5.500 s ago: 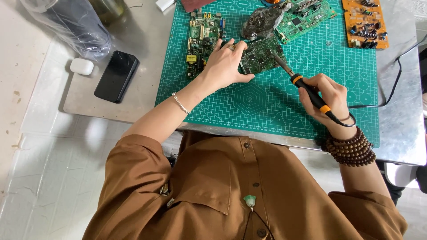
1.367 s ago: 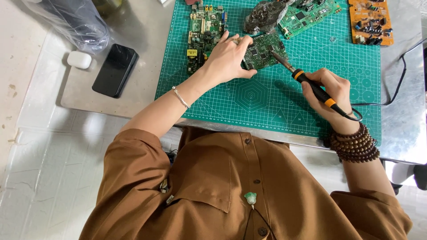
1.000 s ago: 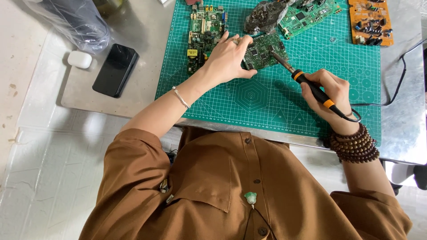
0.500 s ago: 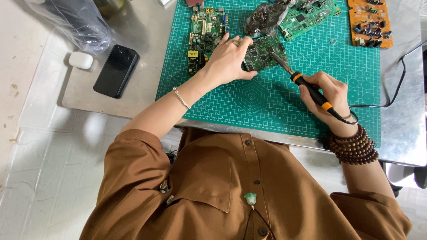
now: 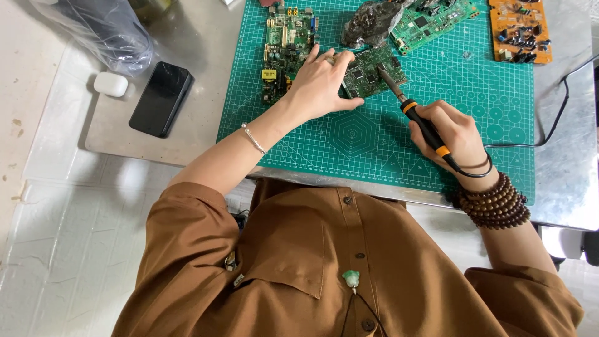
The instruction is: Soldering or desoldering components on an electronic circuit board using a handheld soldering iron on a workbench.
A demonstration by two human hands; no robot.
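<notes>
Green cutting mat [image 5: 374, 131] covers most of the grey tabletop [image 5: 564, 187] in front of me, and my work sits toward its far half. Nearest me, my right hand [image 5: 455, 134] is closed around the black-and-orange handle of the soldering iron [image 5: 415, 115], held like a pen, its cord trailing off to the right. Its tip slants up and left onto the small green circuit board [image 5: 373, 72]. My left hand [image 5: 321, 84] lies flat, fingers spread, pressing that board's left edge to the mat. To do this well I judge I should keep the board pinned, rest my right wrist on the mat for steadiness, and keep my left fingertips clear of the hot tip. Beyond lie a taller green board [image 5: 284, 47], a dark crumpled lump [image 5: 371, 25], another green board [image 5: 433, 22] and an orange board [image 5: 519, 28]. Far left sit a black phone [image 5: 162, 98] and a small white case [image 5: 111, 84].
</notes>
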